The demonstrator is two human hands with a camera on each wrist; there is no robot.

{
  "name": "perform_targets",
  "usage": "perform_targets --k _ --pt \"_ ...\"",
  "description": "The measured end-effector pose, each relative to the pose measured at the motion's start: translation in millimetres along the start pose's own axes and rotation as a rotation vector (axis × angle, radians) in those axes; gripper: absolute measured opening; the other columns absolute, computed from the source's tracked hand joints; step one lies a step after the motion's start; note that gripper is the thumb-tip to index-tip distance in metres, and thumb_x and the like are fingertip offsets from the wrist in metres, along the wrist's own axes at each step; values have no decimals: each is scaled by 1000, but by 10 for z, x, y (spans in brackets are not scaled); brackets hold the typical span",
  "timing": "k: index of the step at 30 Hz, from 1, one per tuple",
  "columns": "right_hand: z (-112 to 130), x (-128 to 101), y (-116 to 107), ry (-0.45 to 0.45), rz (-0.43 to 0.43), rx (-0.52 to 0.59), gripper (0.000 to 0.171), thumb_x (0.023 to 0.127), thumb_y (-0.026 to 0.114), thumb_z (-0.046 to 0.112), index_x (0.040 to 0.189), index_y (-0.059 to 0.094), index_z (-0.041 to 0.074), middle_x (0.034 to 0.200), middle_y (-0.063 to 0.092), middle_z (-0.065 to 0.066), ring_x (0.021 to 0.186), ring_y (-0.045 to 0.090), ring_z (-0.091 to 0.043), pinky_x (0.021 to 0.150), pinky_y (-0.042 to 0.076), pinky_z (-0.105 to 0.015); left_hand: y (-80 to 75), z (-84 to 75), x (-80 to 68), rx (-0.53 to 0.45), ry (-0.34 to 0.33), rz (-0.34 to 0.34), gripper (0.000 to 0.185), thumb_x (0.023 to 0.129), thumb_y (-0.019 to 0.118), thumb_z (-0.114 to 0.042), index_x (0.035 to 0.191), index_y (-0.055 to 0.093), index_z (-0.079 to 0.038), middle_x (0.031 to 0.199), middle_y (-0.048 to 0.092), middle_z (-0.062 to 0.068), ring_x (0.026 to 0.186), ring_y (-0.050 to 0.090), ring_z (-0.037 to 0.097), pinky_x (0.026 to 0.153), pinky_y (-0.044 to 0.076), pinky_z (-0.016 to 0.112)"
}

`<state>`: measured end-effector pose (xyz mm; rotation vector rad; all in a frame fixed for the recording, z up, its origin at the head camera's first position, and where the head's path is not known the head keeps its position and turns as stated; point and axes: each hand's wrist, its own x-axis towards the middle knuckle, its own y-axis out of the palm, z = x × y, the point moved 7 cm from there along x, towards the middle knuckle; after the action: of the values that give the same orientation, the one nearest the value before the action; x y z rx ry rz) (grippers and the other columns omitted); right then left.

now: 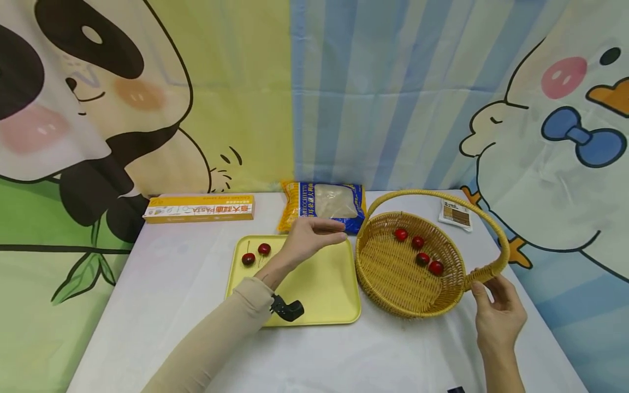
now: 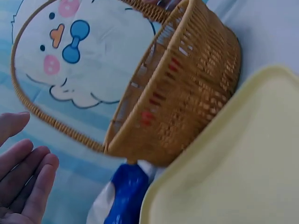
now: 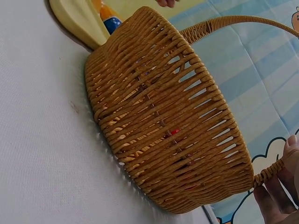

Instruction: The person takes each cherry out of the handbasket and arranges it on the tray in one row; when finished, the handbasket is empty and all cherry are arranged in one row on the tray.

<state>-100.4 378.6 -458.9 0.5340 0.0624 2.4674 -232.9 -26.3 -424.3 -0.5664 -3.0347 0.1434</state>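
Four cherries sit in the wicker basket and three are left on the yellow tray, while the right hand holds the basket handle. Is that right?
Not quite. The head view shows two cherries on the yellow tray, not three. Four cherries do sit in the wicker basket, and the right hand holds its handle.

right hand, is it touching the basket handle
Touching: the head view shows the right hand with fingers on the near end of the basket handle.

Left wrist view: basket (image 2: 187, 88) blurred, its cherries only red smears through the weave; left hand (image 2: 21, 182) cut off by frame edge. Sachet (image 1: 456, 214) print too small to read.
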Motion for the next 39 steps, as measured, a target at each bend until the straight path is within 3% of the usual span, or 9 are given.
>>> perform_targets --k 11,19,27,31,39 --pt "20 -12 -5 1 -8 -61 42 91 67 -19 132 63 -12 115 73 -3 113 66 -16 90 56 -14 703 17 331 -52 -46 91 36 88 87 -29 122 80 -19 116 79 0 105 75 11 93 60 30" --pt "22 -11 -7 -10 0 -88 42 92 66 -18 133 63 -11 116 73 -2 114 65 -15 91 55 -14 1105 62 502 -35 -63 64 33 87 88 -25 118 81 -17 110 81 -2 98 76 7 87 60 25" --pt "45 -21 14 -27 18 -103 43 91 66 -19 134 63 -12 116 73 -2 114 65 -15 91 55 -14 1329 114 608 25 -100 -19 32 87 88 -27 116 81 -15 107 80 -4 96 74 7 85 59 26" --pt "57 -18 11 -35 16 -111 43 91 67 -19 133 63 -12 116 72 -2 114 65 -15 91 55 -14 1403 122 660 86 -150 -51 36 88 87 -32 119 80 -15 108 78 -8 98 71 8 86 58 30" --pt "46 -4 8 -49 15 -86 42 90 65 -21 132 62 -15 114 73 -1 111 66 -14 91 56 -16 1479 203 800 145 -262 -144 28 86 88 -33 110 82 -19 107 76 -8 92 69 11 83 58 34"
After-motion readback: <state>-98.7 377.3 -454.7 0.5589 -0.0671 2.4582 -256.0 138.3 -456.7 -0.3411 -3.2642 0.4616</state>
